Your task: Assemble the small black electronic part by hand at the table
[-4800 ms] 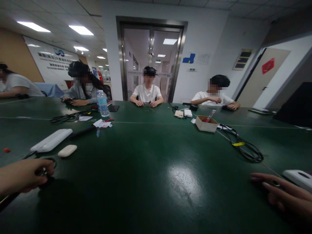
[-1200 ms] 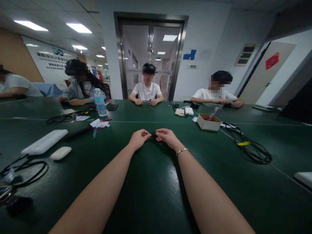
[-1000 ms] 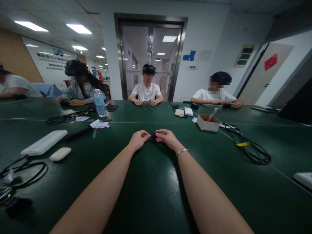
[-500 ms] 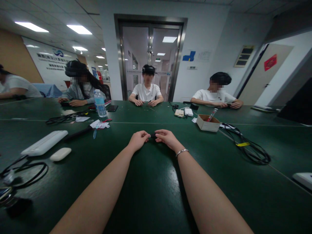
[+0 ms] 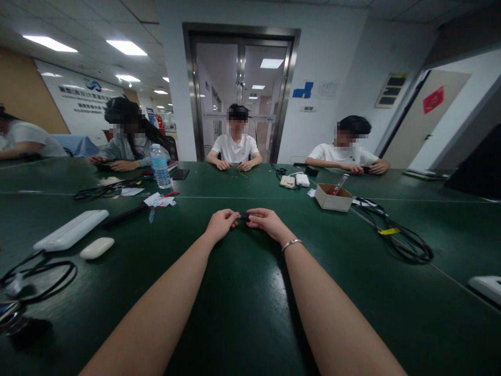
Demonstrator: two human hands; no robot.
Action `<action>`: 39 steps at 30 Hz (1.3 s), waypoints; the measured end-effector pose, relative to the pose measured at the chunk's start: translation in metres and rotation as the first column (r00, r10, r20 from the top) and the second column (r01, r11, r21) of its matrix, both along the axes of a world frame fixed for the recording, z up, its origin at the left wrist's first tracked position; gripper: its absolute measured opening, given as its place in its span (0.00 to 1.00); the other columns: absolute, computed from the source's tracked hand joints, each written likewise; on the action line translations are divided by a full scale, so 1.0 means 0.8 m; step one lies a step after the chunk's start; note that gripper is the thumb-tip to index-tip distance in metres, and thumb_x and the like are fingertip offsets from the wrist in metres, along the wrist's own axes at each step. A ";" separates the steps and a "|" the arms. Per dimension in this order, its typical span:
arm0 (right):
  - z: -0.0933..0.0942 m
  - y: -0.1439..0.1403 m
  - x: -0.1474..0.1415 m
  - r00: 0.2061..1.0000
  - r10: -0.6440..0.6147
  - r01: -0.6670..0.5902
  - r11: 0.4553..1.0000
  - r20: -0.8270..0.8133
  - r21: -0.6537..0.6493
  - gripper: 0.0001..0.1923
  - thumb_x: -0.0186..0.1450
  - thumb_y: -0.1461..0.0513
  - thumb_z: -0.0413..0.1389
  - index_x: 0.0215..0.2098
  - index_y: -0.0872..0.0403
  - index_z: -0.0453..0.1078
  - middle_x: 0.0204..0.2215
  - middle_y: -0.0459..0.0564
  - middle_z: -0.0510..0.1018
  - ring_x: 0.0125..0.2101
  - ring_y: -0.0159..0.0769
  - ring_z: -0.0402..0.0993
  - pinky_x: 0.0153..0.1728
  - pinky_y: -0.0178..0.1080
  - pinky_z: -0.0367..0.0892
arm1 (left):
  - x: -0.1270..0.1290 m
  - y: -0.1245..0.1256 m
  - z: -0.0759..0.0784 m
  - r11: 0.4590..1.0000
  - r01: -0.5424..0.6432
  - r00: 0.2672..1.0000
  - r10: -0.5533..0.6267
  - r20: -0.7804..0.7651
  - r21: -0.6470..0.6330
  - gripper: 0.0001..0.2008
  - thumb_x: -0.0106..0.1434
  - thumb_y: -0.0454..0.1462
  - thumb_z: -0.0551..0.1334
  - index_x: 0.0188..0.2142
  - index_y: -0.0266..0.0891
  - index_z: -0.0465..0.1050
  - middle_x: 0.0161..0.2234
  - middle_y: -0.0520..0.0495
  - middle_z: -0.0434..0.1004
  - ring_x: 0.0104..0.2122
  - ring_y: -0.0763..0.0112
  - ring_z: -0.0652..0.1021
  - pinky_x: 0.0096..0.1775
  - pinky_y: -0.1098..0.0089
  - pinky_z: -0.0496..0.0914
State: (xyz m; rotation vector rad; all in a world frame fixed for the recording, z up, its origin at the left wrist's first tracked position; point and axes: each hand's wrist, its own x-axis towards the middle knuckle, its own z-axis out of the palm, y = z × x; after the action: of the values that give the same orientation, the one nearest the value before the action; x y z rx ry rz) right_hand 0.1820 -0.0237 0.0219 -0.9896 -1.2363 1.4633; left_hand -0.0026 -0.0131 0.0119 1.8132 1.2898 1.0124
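Observation:
A small dark object (image 5: 243,216) spans the short gap between my two hands, just above or on the green table (image 5: 242,292); its exact kind is too small to make out. My left hand (image 5: 222,224) pinches its left end between thumb and fingers. Its right end is gripped by the fingers of my right hand (image 5: 266,222), with a silver bracelet (image 5: 291,244) on that wrist. Fingertips cover both ends of the object.
Left lie a white slab-shaped device (image 5: 72,230), a white rounded case (image 5: 97,248) and black cables (image 5: 50,282). A water bottle (image 5: 160,167) stands beyond. Right are a small box (image 5: 333,198) and coiled cable (image 5: 407,243). Several people sit around the table.
Both hands have barely moved, shifting very slightly left with the dark object still between them. The view is otherwise nearly the same.

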 end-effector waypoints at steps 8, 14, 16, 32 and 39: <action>-0.001 0.000 0.000 1.000 0.004 -0.004 1.000 0.008 0.013 0.12 0.58 0.75 0.56 0.40 0.62 0.70 0.32 0.53 0.76 0.26 0.28 0.76 0.31 0.30 0.74 | -0.001 -0.003 0.001 1.000 0.008 1.000 -0.008 -0.020 0.007 0.19 0.57 0.50 0.54 0.32 0.37 0.72 0.25 0.49 0.75 0.25 0.73 0.73 0.29 0.72 0.65; 0.002 -0.002 -0.001 1.000 0.017 -0.018 1.000 0.012 0.015 0.12 0.58 0.76 0.55 0.40 0.62 0.69 0.32 0.52 0.76 0.26 0.29 0.76 0.31 0.30 0.74 | -0.002 -0.001 -0.001 0.999 0.005 0.999 -0.004 -0.049 0.033 0.21 0.58 0.52 0.52 0.30 0.37 0.72 0.24 0.49 0.74 0.24 0.73 0.73 0.29 0.72 0.64; 0.002 -0.002 0.000 1.000 0.022 -0.022 1.000 0.010 0.016 0.13 0.58 0.76 0.55 0.40 0.61 0.69 0.32 0.52 0.76 0.27 0.29 0.76 0.32 0.30 0.75 | -0.003 -0.001 -0.001 0.999 0.008 0.999 -0.005 -0.054 0.045 0.22 0.57 0.53 0.51 0.29 0.37 0.71 0.23 0.49 0.73 0.23 0.73 0.72 0.28 0.72 0.64; -0.002 0.000 0.005 0.996 0.094 -0.094 0.994 0.006 0.063 0.14 0.55 0.74 0.58 0.39 0.59 0.70 0.33 0.51 0.76 0.29 0.31 0.76 0.33 0.31 0.74 | -0.002 -0.007 0.005 0.999 -0.034 0.995 0.037 -0.096 0.031 0.28 0.57 0.57 0.47 0.23 0.37 0.70 0.18 0.51 0.69 0.18 0.73 0.69 0.24 0.72 0.60; -0.002 -0.001 0.006 0.993 0.122 -0.121 0.989 -0.001 0.079 0.15 0.54 0.73 0.60 0.39 0.59 0.70 0.36 0.52 0.75 0.30 0.31 0.76 0.33 0.31 0.74 | -0.002 -0.012 0.010 0.998 -0.062 0.989 0.062 -0.134 0.001 0.29 0.57 0.58 0.45 0.20 0.38 0.68 0.15 0.52 0.66 0.17 0.73 0.67 0.24 0.71 0.58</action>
State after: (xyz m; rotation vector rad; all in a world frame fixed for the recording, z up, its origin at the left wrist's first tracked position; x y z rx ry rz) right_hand 0.1866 -0.0243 0.0206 -0.8692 -1.3596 1.4977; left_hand -0.0042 -0.0228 0.0200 1.8758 1.4355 0.9334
